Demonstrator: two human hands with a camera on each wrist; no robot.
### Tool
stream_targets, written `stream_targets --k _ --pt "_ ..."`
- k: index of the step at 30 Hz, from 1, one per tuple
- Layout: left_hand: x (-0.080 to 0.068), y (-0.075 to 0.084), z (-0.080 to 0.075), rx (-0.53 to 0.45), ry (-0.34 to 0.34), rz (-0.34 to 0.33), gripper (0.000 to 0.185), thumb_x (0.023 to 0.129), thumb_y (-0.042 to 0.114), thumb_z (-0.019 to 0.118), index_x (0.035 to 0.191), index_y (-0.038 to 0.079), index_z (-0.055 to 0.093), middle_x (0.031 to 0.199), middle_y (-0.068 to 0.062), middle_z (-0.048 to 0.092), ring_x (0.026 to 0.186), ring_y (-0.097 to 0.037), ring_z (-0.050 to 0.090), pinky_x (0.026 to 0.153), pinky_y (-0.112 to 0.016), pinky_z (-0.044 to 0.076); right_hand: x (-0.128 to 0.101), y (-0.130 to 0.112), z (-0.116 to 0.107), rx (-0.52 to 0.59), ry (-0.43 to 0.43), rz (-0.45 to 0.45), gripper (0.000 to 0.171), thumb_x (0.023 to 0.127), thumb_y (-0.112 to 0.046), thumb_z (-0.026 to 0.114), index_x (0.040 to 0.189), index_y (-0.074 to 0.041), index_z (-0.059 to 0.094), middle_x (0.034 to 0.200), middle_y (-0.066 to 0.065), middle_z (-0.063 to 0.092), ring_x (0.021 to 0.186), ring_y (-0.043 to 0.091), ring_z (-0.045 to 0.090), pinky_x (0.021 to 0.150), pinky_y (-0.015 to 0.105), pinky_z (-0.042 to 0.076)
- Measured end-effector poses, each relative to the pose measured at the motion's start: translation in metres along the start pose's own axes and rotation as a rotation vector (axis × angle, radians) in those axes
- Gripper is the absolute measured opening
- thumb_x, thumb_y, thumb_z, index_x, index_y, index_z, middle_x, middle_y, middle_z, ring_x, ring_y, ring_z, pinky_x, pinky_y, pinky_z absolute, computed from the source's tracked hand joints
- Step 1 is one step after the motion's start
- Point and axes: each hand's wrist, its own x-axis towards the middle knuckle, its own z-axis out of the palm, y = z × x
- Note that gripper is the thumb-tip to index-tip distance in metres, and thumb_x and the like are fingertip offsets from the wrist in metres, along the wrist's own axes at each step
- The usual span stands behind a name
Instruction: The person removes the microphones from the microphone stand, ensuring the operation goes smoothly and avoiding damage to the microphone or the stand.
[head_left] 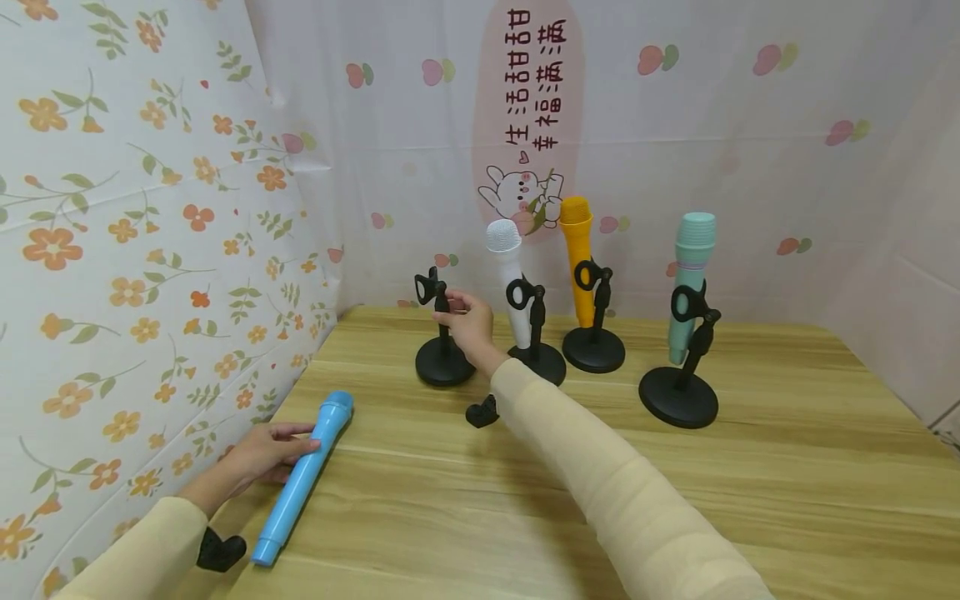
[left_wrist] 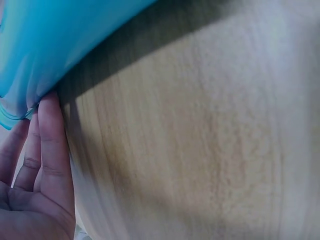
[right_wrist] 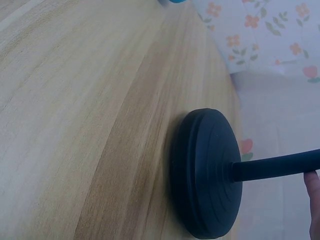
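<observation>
Resting spot: blue toy microphone (head_left: pixel 303 477) lies flat on the wooden bench (head_left: pixel 750 467), near its left edge.
Left hand (head_left: pixel 264 454): fingers straight against the microphone, grip wide.
Right hand (head_left: pixel 468 325): grip closed round the empty black stand (head_left: pixel 442 350), left of three filled stands.

You wear a cream, slightly ribbed long-sleeved top, its cuffs ending at the wrists of your bare left hand (head_left: pixel 258 457) and right hand (head_left: pixel 468 325). A small black device sits under each forearm, probably the wrist camera mounts, though their shape is hard to make out.
</observation>
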Motion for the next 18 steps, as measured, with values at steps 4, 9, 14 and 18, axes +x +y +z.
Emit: stream_targets --k 4,9,14,18 --pt "-0.0002 -0.0009 -0.0012 0.005 0.003 0.003 0.072 0.088 0.03 0.073 0.141 -0.007 0.042 0.108 -0.007 0.068 0.089 -0.019 0.067 0.067 -0.037 0.057 0.0002 -0.0007 -0.0007 0.015 -0.008 -0.003 0.036 0.079 -0.003 0.08 0.114 -0.007 0.07 0.097 0.006 0.066 0.093 0.019 0.061 0.076 0.029 0.056" --pt "-0.0013 -0.0013 -0.0023 -0.005 -0.008 -0.002 0.072 0.089 0.03 0.073 0.142 -0.006 0.042 0.106 -0.007 0.069 0.089 -0.02 0.067 0.068 -0.039 0.057 0.0001 -0.0005 -0.0005 0.016 -0.018 -0.005 0.036 0.079 -0.002 0.08 0.114 -0.006 0.07 0.097 0.007 0.066 0.093 0.019 0.061 0.076 0.027 0.055" --pt "-0.0013 -0.0008 -0.0035 -0.007 -0.011 -0.007 0.071 0.089 0.03 0.072 0.142 -0.006 0.042 0.104 -0.007 0.07 0.089 -0.02 0.067 0.07 -0.039 0.057 0.0004 0.002 -0.001 0.005 -0.021 -0.002 0.036 0.079 -0.003 0.08 0.113 -0.006 0.07 0.097 0.007 0.065 0.092 0.018 0.061 0.074 0.027 0.055" --pt "0.0 -0.0019 -0.0055 0.002 -0.012 -0.008 0.069 0.09 0.03 0.071 0.142 -0.006 0.043 0.106 -0.008 0.07 0.091 -0.02 0.066 0.071 -0.04 0.057 -0.0008 0.0025 -0.0019 0.002 -0.021 0.003 0.035 0.079 -0.003 0.08 0.113 -0.006 0.07 0.096 0.007 0.066 0.092 0.019 0.061 0.074 0.027 0.055"
